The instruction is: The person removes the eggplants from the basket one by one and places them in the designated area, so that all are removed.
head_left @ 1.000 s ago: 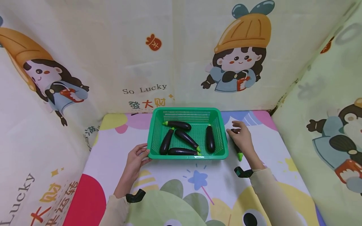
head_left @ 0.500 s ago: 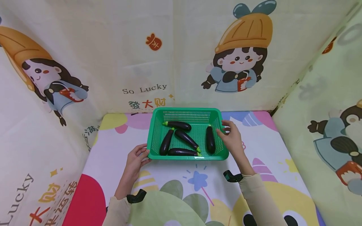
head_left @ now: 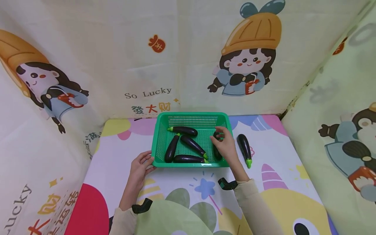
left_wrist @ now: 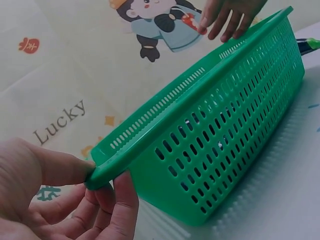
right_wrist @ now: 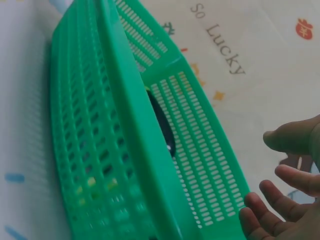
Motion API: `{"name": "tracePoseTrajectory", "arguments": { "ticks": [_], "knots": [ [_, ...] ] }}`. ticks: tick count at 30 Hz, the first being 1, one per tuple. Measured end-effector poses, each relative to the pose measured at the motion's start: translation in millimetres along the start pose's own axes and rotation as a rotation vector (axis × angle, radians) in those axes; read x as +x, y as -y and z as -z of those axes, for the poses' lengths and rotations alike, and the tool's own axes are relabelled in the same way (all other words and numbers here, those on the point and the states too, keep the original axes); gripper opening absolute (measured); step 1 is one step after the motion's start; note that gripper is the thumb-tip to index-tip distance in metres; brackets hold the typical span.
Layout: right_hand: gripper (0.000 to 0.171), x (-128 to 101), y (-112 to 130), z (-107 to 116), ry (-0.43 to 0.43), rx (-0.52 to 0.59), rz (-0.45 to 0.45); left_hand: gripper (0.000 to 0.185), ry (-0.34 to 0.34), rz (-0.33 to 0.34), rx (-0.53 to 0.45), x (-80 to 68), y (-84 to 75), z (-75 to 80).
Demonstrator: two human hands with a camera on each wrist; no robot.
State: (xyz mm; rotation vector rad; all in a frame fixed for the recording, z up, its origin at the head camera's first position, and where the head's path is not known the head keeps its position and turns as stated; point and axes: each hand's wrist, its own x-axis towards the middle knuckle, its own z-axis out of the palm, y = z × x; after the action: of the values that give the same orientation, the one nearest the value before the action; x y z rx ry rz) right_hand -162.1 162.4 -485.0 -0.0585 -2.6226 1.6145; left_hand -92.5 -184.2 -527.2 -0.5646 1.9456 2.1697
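Note:
My left hand [head_left: 141, 166] grips the near left corner of a green plastic basket [head_left: 191, 165], thumb on top of the rim and fingers beneath, as the left wrist view shows. Several dark purple eggplants lie in the basket, one of them [head_left: 194, 145] slanting across the middle. Over the basket's right part hovers my right hand [head_left: 227, 145], fingers spread and loosely bent with nothing between them. It partly hides the rightmost eggplant [head_left: 216, 151] inside. Another eggplant [head_left: 244, 148] lies on the table to the right of the basket, its green stem end toward me.
A printed cloth [head_left: 117, 147] covers the table. Cartoon-printed fabric walls [head_left: 194, 65] close in the back and both sides, with the basket near the back wall.
My right hand has moved left, from over the eggplant on the table across the basket's right rim to above the eggplant inside. My left hand stays at the corner.

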Motion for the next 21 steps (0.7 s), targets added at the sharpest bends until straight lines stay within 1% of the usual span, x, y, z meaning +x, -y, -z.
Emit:
{"name": "tracePoseTrajectory", "arguments": {
  "ticks": [3,8,10,13,21],
  "knots": [
    [0.051,0.8,1.5,-10.7,0.02,0.012,-0.007,0.041,0.001,0.003,-0.003,-0.6,0.9,0.7],
    [0.05,3.6,0.7,-25.0,0.048,0.004,-0.017,0.043,0.013,0.001,-0.004,-0.4,1.7,0.9],
    [0.049,4.3,0.0,-29.5,0.06,-0.016,-0.019,0.043,0.015,0.0,-0.006,-0.2,1.8,0.8],
    [0.05,4.6,0.4,-34.9,0.075,-0.033,-0.024,0.043,0.016,-0.003,-0.01,-0.6,1.6,0.4],
    [0.049,3.2,3.8,-43.4,0.104,-0.002,-0.061,0.043,0.017,-0.008,-0.009,-1.7,1.5,-0.1]
  ]
}}
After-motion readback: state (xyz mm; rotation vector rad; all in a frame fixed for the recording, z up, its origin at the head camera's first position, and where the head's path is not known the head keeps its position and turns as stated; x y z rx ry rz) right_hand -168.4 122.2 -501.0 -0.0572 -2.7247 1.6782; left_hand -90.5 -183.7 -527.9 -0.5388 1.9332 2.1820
